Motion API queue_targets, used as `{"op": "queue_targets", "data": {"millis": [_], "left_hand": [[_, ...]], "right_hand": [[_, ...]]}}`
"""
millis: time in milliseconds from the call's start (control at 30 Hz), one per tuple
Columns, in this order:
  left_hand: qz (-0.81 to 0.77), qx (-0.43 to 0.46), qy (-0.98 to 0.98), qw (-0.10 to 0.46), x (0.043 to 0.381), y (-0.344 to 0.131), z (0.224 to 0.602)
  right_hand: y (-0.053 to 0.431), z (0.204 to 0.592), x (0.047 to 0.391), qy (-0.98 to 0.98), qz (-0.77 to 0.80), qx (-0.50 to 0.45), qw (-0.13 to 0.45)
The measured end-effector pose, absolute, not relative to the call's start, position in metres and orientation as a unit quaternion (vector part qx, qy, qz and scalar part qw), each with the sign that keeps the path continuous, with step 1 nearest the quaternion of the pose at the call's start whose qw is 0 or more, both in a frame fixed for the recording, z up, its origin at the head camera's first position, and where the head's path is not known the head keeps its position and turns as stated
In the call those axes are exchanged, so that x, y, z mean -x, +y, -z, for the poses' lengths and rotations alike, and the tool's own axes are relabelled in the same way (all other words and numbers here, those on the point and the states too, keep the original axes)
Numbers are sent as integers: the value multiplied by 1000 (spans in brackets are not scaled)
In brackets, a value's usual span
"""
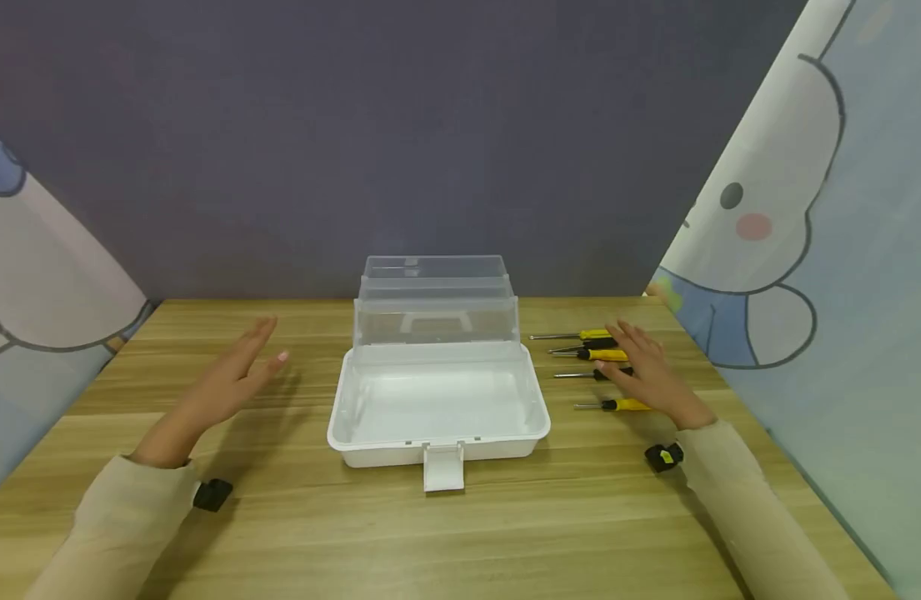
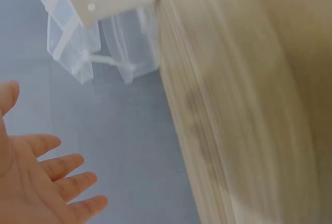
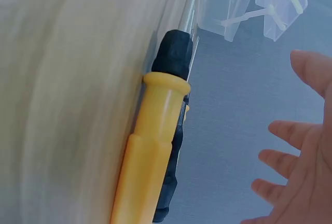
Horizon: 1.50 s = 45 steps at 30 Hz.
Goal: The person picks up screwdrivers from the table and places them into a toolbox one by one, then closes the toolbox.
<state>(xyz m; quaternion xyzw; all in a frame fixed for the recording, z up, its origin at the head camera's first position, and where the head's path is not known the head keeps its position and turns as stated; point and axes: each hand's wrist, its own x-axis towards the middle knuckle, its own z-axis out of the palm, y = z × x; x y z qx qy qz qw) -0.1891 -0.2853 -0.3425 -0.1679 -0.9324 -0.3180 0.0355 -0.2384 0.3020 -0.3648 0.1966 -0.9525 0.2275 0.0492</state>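
A white plastic toolbox [image 1: 439, 400] stands open in the middle of the table, its clear tiered trays and lid [image 1: 436, 300] raised at the back and its front latch [image 1: 443, 468] hanging down. My left hand [image 1: 227, 385] hovers to the left of the box, fingers extended, holding nothing. On the other side, my right hand [image 1: 648, 371] is held with fingers straight over the handles of several screwdrivers, which lie in a row with their tips toward the box. In the right wrist view, a yellow-handled screwdriver [image 3: 148, 146] with a black collar lies nearest, below the empty palm.
The wooden table [image 1: 340, 533] runs back to a dark grey wall [image 1: 430, 125]. Cartoon-printed curtains [image 1: 790, 200] border it on the left and right. A small black camera sits on each wrist, below the beige sleeves.
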Motion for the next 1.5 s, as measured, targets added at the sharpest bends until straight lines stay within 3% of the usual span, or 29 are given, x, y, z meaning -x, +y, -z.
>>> {"op": "queue_targets", "data": {"millis": [1133,1500], "left_hand": [[452,189,-871,-31,146,-237,360],[473,189,-859,-52,142,-227,365]], "right_hand": [[324,368,235,-902,-348,-255,-16],[337,368,232,-879,-398,-252,-77]]}}
